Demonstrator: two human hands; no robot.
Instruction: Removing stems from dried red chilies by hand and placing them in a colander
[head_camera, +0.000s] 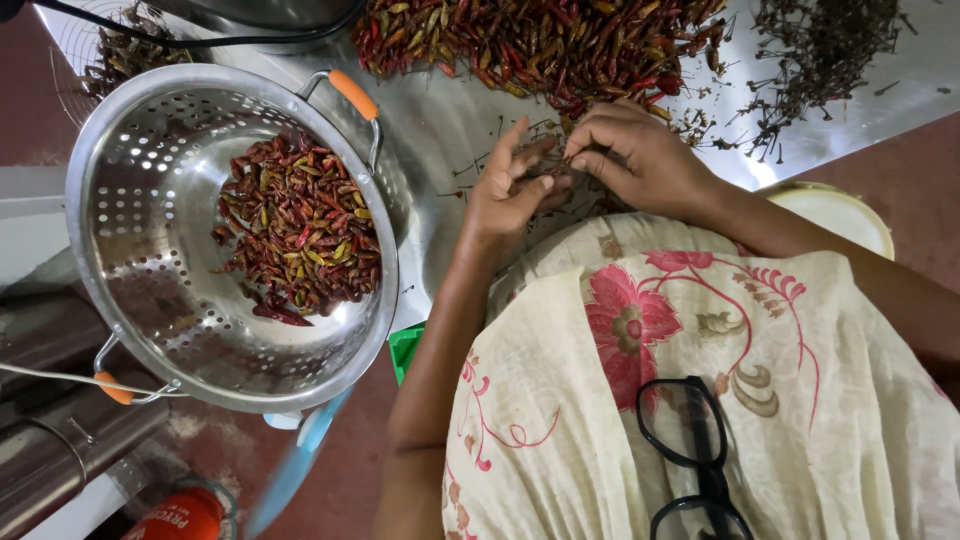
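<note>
Left hand (510, 190): your fingers loosely curled, steadying the chili
Right hand (640, 150): you pinch a chili (562, 163) between both hands
Colander (130, 140): left of your left hand

I see dark red chillies (300, 225) w/ some yellow-green ones in a shiny silver colander (130, 190), orange handle sleeves (353, 93). Far pile (540, 40): red and olive. Steel-grey bench (440, 130). Near cloth (700, 400): cream w/ pink-red flower print. Glasses (695, 450) black.
</note>
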